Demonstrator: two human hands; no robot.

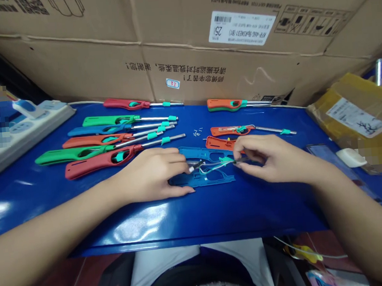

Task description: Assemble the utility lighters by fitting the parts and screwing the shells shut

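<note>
Two blue lighter shell halves lie on the table in front of me, an upper one (191,152) and a lower one (213,179). My left hand (157,174) covers their left ends, with its thumb by the lower half. Its fingers are closed on a small black-and-white igniter (196,165). From that part a pale thin wire (209,169) runs right to the fingertips of my right hand (266,157), which pinch it beside a green trigger (225,160). Beyond my right hand, an orange shell half (216,143) is partly hidden by the fingers.
Several assembled lighters, such as a green one (69,155), lie at left. An open orange lighter (229,130) and a closed one (221,104) lie at right. Tiny metal pins (197,133) are scattered mid-table. A cardboard box (105,61) stands behind; a power strip (27,129) sits left.
</note>
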